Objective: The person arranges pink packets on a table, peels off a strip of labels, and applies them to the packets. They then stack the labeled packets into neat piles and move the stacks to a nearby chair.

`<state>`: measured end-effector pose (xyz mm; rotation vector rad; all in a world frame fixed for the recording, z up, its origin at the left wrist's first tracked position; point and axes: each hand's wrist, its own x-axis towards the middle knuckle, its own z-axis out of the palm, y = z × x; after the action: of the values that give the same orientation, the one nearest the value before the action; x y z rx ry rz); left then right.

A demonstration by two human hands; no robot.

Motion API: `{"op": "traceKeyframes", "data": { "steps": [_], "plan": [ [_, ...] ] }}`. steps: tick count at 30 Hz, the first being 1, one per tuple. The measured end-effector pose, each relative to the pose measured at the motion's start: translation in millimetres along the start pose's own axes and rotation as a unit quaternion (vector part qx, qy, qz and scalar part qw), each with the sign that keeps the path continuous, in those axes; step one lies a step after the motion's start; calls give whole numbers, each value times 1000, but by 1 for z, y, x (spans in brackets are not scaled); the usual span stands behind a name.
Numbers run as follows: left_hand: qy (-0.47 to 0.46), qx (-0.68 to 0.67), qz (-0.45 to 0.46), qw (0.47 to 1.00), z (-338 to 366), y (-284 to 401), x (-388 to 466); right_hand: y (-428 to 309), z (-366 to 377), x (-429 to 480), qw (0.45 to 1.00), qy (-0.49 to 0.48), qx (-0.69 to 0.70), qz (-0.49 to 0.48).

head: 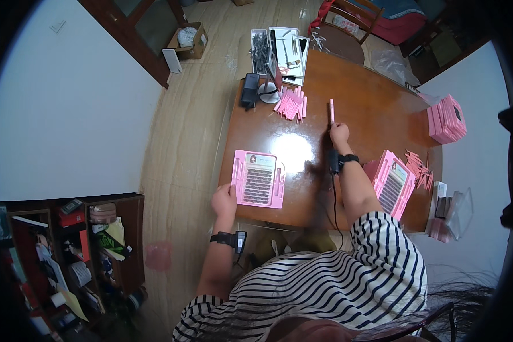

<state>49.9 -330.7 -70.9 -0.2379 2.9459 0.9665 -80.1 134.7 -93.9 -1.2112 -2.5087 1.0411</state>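
Observation:
A pink tray of false eyelash clusters [257, 181] lies on the wooden table before me, with dark lash rows in its middle and moulded slots at both sides. At its left edge, my left hand [225, 200] pinches the rim between thumb and fingers. Farther out over the table, my right hand [340, 134] grips a slim pink tube [331, 107] that points away from me. Pink tubes and thin sticks [291, 104] form a pile at the far left of the table. Beside my right forearm stands a stack of similar lash trays [394, 184].
A round-based stand [269, 93], a black device [250, 89] and white boxes of tools [287, 53] occupy the far left. Coral-coloured tweezers or sticks [419, 171] lie right, with stacked pink cases [446, 119] behind them. A cable [335, 205] hangs from my right wrist.

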Motion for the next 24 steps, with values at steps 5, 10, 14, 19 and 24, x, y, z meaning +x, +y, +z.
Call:
{"op": "traceKeyframes", "data": {
  "steps": [5,10,14,19,24],
  "plan": [
    [7,-11,7,1000,-3,5,4,-16,-17,-73,876,-299,365,101],
    [7,-36,22,999,0,5,15,-51,-34,-147,853,-399,328,68],
    [-41,-84,-16,995,14,11,10,-62,-7,-200,856,-470,214,18],
    [-152,-239,-117,952,40,28,-15,-53,47,-268,890,-368,-12,-270],
    [-176,-366,-213,889,46,29,-15,-47,55,-299,910,-290,-29,-295]
  ]
}}
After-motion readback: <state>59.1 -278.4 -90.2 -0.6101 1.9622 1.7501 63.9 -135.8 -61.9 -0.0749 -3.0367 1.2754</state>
